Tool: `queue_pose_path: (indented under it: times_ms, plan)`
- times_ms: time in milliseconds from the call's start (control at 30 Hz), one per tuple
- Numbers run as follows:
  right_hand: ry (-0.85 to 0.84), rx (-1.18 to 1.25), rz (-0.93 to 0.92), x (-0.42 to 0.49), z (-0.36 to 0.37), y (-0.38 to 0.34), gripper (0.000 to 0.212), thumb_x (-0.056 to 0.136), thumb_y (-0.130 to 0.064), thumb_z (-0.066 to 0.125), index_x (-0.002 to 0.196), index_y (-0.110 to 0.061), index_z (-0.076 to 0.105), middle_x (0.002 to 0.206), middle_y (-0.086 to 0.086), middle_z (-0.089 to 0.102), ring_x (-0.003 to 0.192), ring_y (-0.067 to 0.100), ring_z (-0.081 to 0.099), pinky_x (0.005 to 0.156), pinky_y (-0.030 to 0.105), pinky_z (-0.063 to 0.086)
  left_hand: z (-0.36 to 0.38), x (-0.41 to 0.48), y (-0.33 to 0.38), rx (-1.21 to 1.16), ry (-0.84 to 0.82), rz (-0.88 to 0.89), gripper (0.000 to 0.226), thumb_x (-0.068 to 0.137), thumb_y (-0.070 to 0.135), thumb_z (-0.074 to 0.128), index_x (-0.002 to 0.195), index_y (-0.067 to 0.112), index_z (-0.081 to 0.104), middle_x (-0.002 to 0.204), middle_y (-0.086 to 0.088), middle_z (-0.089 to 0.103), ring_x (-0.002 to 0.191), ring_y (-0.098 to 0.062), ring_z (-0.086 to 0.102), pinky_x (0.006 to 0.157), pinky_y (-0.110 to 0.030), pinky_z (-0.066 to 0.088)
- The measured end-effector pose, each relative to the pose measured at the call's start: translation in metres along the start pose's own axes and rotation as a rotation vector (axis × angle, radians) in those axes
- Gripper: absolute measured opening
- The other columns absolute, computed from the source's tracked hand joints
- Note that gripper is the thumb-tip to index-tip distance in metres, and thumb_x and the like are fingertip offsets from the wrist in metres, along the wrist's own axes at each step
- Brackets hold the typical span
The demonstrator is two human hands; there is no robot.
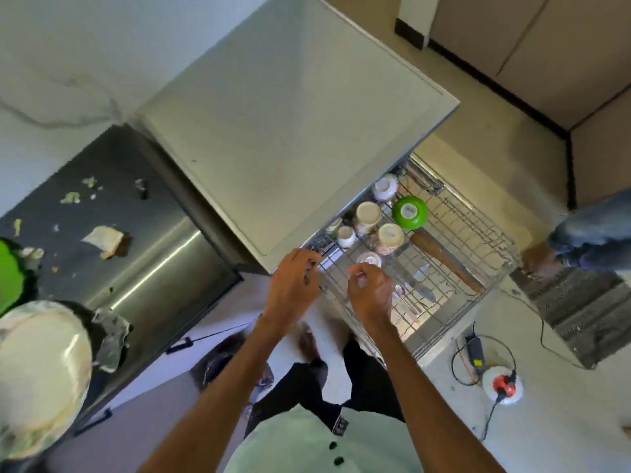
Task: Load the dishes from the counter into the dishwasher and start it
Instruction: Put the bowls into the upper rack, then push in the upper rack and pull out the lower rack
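Observation:
The dishwasher's wire rack (pixel 454 302) is pulled out from under the steel dishwasher body (pixel 290 131). It holds several upturned cream cups (pixel 389 235), a green bowl (pixel 409 212), a wooden rolling pin (pixel 444 259) and some cutlery (pixel 406 302). My left hand (pixel 295 285) grips the rack's near left corner with curled fingers. My right hand (pixel 370 293) hovers over the rack's front part, fingers curled just short of a small white cup (pixel 369 259); contact with the cup is unclear. A stack of dirty plates (pixel 37 373) waits on the counter at the lower left.
The steel counter (pixel 143 268) on the left carries food scraps and a slice of bread (pixel 106 238). Another person's leg (pixel 590 233) stands right of the rack by a floor mat (pixel 577 312). A power socket with cables (pixel 502 387) lies on the floor.

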State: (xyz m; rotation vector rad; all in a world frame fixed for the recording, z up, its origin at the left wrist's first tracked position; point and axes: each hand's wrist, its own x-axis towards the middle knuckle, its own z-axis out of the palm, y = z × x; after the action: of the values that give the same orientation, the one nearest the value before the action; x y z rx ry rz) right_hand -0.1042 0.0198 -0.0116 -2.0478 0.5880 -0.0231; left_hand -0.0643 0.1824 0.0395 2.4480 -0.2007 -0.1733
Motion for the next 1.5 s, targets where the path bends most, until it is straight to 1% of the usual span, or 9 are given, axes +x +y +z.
queue_pose_path:
  times_ms: [133,400,600,633,733,800,933,1233,1500]
  plan:
    - [-0.103,-0.018,-0.128,-0.018,0.013,-0.045,0.014,0.08,-0.02,0.06,0.085,-0.017,0.073,0.081,0.0,0.073,0.074,0.019,0.067,0.07,0.029,0.054,-0.051,-0.02,-0.017,-0.013,0.182,-0.058,0.02,0.088,0.005,0.059,0.1,0.019,0.067,0.101,0.005,0.065,0.087,-0.014,0.063,0.078,-0.024,0.051]
    - [-0.352,-0.078,-0.362,-0.061,0.072,-0.141,0.015,0.084,-0.005,0.065,0.092,-0.014,0.073,0.086,0.0,0.073,0.077,0.016,0.067,0.076,0.033,0.055,-0.141,-0.092,-0.075,-0.036,0.317,-0.202,0.017,0.087,0.011,0.063,0.098,0.022,0.066,0.102,0.009,0.064,0.077,-0.005,0.061,0.071,-0.03,0.056]
    - [-0.466,-0.093,-0.507,-0.13,0.12,-0.19,0.016,0.085,-0.003,0.067,0.094,-0.014,0.074,0.084,-0.004,0.072,0.076,0.011,0.066,0.071,0.005,0.044,-0.188,-0.174,-0.12,-0.039,0.427,-0.339,0.015,0.084,0.014,0.064,0.094,0.026,0.067,0.095,0.012,0.064,0.071,-0.005,0.062,0.068,-0.032,0.056]
    - [-0.476,-0.086,-0.533,-0.141,0.128,-0.196,0.017,0.085,-0.003,0.067,0.094,-0.015,0.074,0.083,-0.004,0.072,0.076,0.012,0.067,0.071,0.005,0.045,-0.194,-0.187,-0.127,-0.036,0.438,-0.359,0.015,0.084,0.015,0.064,0.094,0.026,0.066,0.095,0.011,0.064,0.07,-0.005,0.062,0.068,-0.033,0.055]
    - [-0.526,-0.096,-0.591,-0.171,0.147,-0.206,0.015,0.085,-0.006,0.068,0.095,-0.017,0.074,0.084,-0.005,0.073,0.076,0.011,0.068,0.075,0.028,0.058,-0.209,-0.222,-0.141,-0.05,0.459,-0.404,0.014,0.086,0.015,0.064,0.095,0.025,0.067,0.095,0.01,0.066,0.072,-0.006,0.062,0.068,-0.031,0.055]
    - [-0.554,-0.102,-0.627,-0.188,0.155,-0.213,0.015,0.086,-0.006,0.068,0.096,-0.016,0.074,0.084,-0.004,0.072,0.076,0.01,0.067,0.074,0.033,0.06,-0.217,-0.239,-0.147,-0.055,0.468,-0.42,0.014,0.087,0.016,0.064,0.096,0.026,0.066,0.096,0.011,0.066,0.074,-0.004,0.062,0.068,-0.027,0.054]
    - [-0.597,-0.14,-0.661,-0.209,0.165,-0.226,0.015,0.087,-0.005,0.068,0.097,-0.014,0.074,0.084,-0.003,0.072,0.076,0.01,0.067,0.075,0.032,0.06,-0.229,-0.259,-0.156,-0.081,0.461,-0.452,0.013,0.089,0.019,0.063,0.098,0.027,0.066,0.099,0.012,0.066,0.077,-0.003,0.063,0.066,-0.017,0.049]
    - [-0.585,-0.233,-0.639,-0.208,0.156,-0.215,0.015,0.088,-0.007,0.07,0.1,-0.015,0.073,0.091,-0.001,0.073,0.082,0.011,0.067,0.08,0.028,0.059,-0.228,-0.249,-0.155,-0.115,0.433,-0.385,0.012,0.088,0.018,0.064,0.098,0.024,0.067,0.096,0.013,0.067,0.078,-0.003,0.064,0.07,-0.023,0.053]
    - [-0.504,-0.284,-0.515,-0.195,0.122,-0.177,0.019,0.088,-0.008,0.073,0.107,-0.009,0.073,0.102,0.006,0.074,0.09,0.012,0.064,0.087,0.026,0.054,-0.201,-0.222,-0.135,-0.144,0.304,-0.312,0.016,0.086,0.015,0.062,0.095,0.027,0.067,0.097,0.01,0.068,0.08,-0.005,0.064,0.076,-0.032,0.057]
